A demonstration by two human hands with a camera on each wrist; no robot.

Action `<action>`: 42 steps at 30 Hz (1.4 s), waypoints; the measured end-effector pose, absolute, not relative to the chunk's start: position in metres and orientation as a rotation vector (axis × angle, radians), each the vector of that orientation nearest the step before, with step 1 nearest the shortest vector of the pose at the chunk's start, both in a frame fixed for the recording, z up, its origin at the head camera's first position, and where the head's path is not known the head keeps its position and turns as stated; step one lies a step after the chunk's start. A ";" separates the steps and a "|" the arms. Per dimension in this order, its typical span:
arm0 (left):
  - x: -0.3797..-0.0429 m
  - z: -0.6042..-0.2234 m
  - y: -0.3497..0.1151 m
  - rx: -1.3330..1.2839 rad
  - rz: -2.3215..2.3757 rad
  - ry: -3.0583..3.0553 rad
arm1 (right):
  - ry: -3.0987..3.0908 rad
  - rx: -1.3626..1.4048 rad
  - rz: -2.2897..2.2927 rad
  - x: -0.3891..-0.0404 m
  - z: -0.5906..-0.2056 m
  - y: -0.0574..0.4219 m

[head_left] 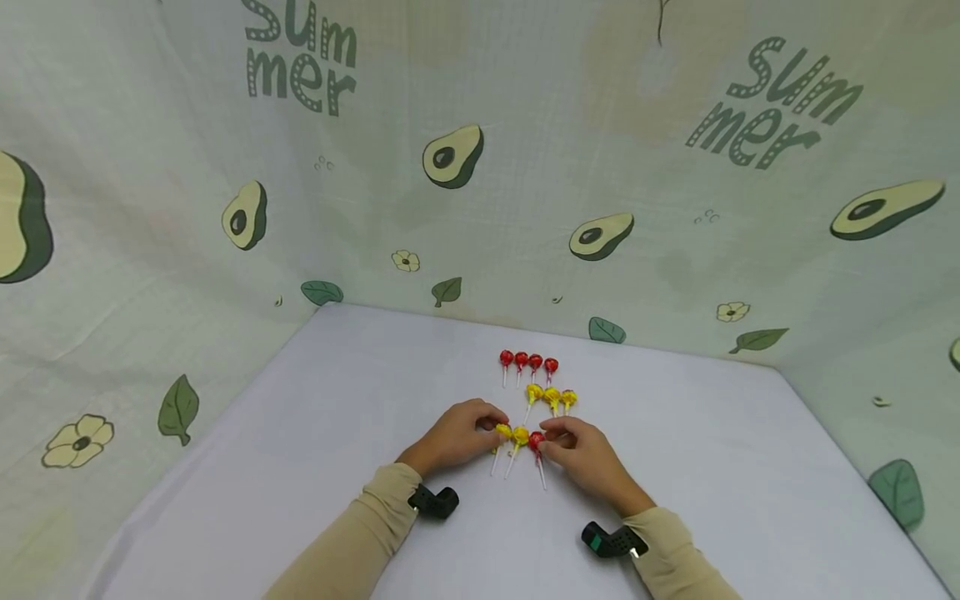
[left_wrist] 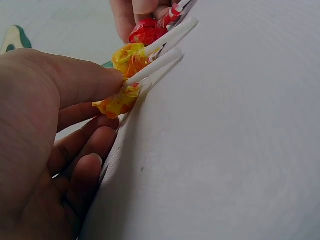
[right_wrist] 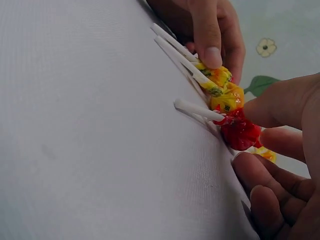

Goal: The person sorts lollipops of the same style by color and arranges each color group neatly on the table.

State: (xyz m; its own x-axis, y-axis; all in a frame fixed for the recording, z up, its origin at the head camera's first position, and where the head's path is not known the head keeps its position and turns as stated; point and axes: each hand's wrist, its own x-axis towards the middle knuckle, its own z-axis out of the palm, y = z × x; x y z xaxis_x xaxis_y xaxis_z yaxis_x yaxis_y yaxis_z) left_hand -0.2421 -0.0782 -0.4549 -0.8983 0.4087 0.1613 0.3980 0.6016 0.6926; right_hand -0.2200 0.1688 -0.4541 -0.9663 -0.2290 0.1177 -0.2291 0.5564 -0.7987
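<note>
Three wrapped lollipops lie side by side between the hands, sticks toward the person. My left hand [head_left: 461, 435] pinches the head of the leftmost yellow lollipop [left_wrist: 117, 104], thumb on top in the left wrist view. Beside it, another yellow lollipop [head_left: 521, 437] sits in the middle. At the right end is a red lollipop [right_wrist: 241, 131]; my right hand [head_left: 587, 457] holds its head between thumb and index finger, the other fingers loosely bent by the tabletop.
Farther back on the white table [head_left: 375, 375], a row of three yellow lollipops [head_left: 552, 397] lies just beyond the hands. Behind those is a row of several red lollipops [head_left: 521, 359]. A printed cloth [head_left: 517, 208] with avocados hangs around the table's back and sides.
</note>
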 end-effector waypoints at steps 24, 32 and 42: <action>-0.242 -0.453 -0.077 0.693 1.195 2.804 | -2.781 0.431 1.286 -0.216 -0.456 0.168; -0.242 -0.454 -0.076 0.656 1.242 2.791 | -2.771 0.458 1.288 -0.217 -0.456 0.168; -0.243 -0.458 -0.078 0.611 1.363 2.728 | -2.771 0.444 1.302 -0.217 -0.456 0.167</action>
State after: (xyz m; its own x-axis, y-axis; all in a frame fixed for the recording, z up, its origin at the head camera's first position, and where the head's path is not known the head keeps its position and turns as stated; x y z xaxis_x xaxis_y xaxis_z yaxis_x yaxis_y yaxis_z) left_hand -0.2435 -0.0782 -0.4578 -0.9222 0.3587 0.1443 0.3308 0.5388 0.7748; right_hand -0.2168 0.1671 -0.4563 -0.9577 -0.2366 0.1639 -0.2772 0.6049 -0.7465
